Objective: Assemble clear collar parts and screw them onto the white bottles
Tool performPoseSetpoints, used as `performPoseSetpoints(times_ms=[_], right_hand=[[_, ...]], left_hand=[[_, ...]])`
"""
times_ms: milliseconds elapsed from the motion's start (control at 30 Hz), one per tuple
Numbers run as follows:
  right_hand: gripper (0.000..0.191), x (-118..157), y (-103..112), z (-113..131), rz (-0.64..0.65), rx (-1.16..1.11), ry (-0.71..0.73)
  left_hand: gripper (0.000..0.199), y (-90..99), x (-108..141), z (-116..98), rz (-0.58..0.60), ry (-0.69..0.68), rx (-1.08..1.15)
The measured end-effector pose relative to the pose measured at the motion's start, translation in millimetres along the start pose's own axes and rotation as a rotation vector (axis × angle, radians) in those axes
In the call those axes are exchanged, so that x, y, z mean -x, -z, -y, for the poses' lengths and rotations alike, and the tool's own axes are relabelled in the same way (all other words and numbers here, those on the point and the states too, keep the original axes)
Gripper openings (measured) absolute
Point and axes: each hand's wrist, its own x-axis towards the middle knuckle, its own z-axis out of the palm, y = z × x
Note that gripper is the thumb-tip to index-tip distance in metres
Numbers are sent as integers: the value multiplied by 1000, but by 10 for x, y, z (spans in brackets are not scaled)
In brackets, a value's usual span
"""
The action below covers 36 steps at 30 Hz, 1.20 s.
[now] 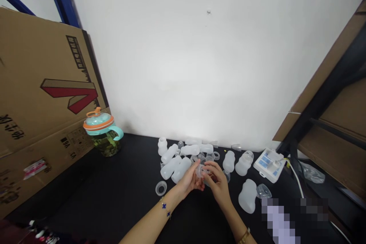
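Note:
At the middle of the table, my left hand [188,180] curls around a small translucent bottle collar [200,171]. The fingertips and thumb of my right hand [216,183] pinch the same piece from the other side. Fingers partly cover it, so whether a nipple sits in it cannot be made out. Just beyond my hands lie several frosted white baby bottles [181,169] and a cluster of clear caps and rings. One loose collar ring [161,188] rests flat to the left of my left wrist. Right of my right hand, a frosted bottle [248,196] lies beside a clear cap [263,191].
A teal and orange lidded jug [104,131] stands at the left by a large cardboard box [48,84]. On the right is a white power box [269,165] with a cable [297,177]. A white wall [194,65] bounds the black table [131,183] behind.

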Motion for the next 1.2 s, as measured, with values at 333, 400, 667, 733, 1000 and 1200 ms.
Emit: performPoseSetpoints(times_ms=[333,400,667,733,1000,1200], right_hand=[[21,5,-36,31,-5,20,15],[23,11,-41,31,-19,15,19],[27,20,-38,1,-64,14,5],[28,17,-31,-30,-98,23,-4],[29,0,-12,-14,-142,46,-26],[31,2,-19,20,-130,46,-53]], left_hand=[[70,1,-5,16,17,-49,29],[68,-2,0,10,20,-64,45],[56,5,17,-21,32,-87,119],[52,13,15,-37,37,-94,158],[45,-7,45,-89,35,-112,330],[41,-11,53,-86,54,-111,315]])
